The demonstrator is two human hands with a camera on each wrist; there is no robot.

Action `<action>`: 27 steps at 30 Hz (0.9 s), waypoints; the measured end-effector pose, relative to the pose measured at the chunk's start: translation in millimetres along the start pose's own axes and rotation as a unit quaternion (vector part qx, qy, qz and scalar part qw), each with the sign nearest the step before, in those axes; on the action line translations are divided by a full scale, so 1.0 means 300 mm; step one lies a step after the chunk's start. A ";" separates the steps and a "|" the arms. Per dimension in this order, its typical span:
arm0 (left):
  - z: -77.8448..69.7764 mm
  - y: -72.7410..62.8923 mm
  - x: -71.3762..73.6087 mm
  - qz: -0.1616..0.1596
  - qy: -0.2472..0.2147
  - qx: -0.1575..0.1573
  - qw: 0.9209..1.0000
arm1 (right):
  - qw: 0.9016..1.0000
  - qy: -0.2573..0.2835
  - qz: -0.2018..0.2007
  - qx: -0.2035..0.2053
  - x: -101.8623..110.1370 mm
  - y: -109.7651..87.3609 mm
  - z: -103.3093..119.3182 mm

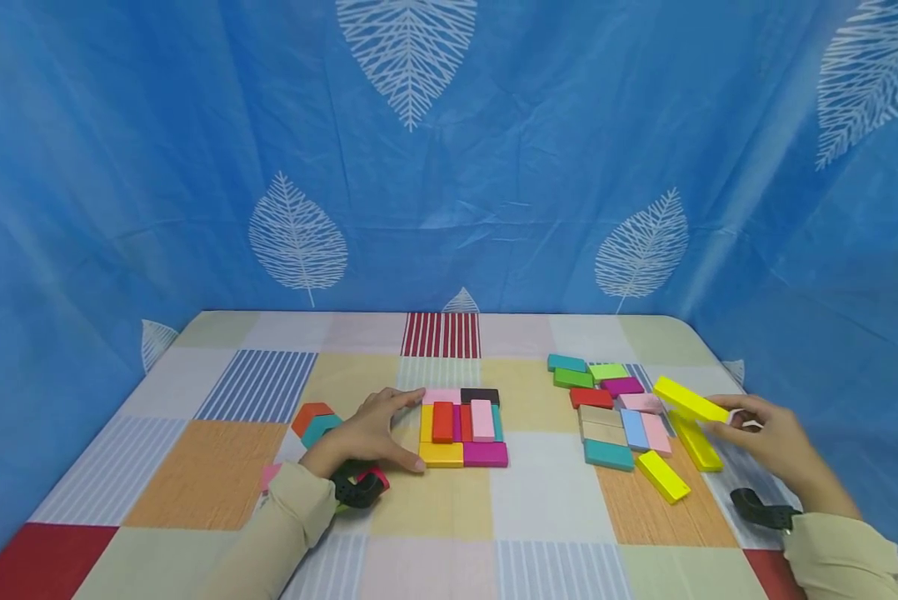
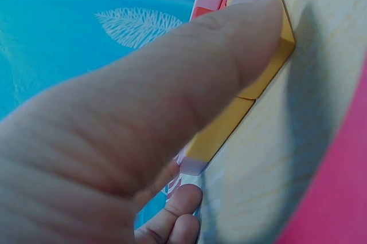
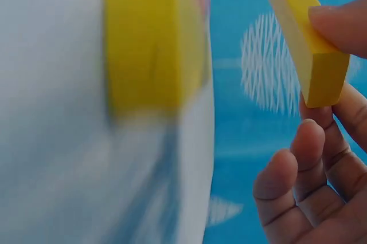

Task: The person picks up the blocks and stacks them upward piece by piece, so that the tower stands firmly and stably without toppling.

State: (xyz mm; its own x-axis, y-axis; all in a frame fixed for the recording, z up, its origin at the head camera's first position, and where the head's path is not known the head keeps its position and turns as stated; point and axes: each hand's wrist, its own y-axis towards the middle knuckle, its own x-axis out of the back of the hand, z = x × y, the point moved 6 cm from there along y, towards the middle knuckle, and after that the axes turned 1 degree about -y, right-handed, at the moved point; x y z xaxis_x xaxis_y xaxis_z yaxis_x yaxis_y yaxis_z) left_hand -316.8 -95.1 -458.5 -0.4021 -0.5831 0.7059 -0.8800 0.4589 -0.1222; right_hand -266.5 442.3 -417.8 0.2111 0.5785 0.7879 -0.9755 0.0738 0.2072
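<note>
My right hand (image 1: 764, 437) pinches one end of a yellow wooden block (image 1: 689, 400) between thumb and fingers, raised over the right-hand group of blocks. In the right wrist view the thumb presses the top of that block (image 3: 304, 43). Beneath it, another yellow block (image 1: 700, 446) lies on the table. At the middle, my left hand (image 1: 370, 429) spreads thumb and forefinger along the left side of a block arrangement. Its thumb rests at an orange-yellow block (image 1: 441, 455), its forefinger by a pink block (image 1: 441, 397). On top stand a red block (image 1: 442, 422) and a light pink block (image 1: 482, 421).
Right of the arrangement lie several loose blocks, including teal (image 1: 608, 455), red (image 1: 591, 398), blue (image 1: 634, 429) and yellow (image 1: 662, 477). More blocks, one orange (image 1: 310, 415) and one teal (image 1: 319, 430), lie partly behind the left hand and forearm. A blue curtain (image 1: 494, 167) hangs behind the patchwork tablecloth (image 1: 546, 483).
</note>
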 end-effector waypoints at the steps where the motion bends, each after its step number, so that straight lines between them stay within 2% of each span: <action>1: 0.000 0.000 0.000 0.000 0.001 0.001 1.000 | 1.000 0.001 0.000 0.009 -0.009 0.003 0.022; 8: -0.001 0.001 0.000 0.000 0.003 0.000 1.000 | 0.995 0.040 0.012 0.092 -0.092 0.028 0.196; 13: 0.000 0.004 0.001 0.000 0.001 -0.005 1.000 | 0.988 0.087 0.056 0.113 -0.161 0.050 0.303; 19: 0.001 0.008 0.003 -0.002 0.003 -0.002 1.000 | 0.973 0.137 0.092 0.161 -0.240 0.074 0.416; 27: 0.000 0.008 0.003 -0.004 0.003 0.001 1.000 | 0.960 0.155 0.140 0.185 -0.359 0.118 0.545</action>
State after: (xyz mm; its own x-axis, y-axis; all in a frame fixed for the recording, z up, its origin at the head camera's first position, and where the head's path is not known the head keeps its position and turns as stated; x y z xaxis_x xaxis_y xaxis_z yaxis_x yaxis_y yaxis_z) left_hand -319.3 -94.5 -458.1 -0.3928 -0.5826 0.7115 -0.8840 0.4525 -0.1176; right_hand -313.7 250.0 -400.5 -0.1415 0.7523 0.6434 -0.8906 -0.3804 0.2490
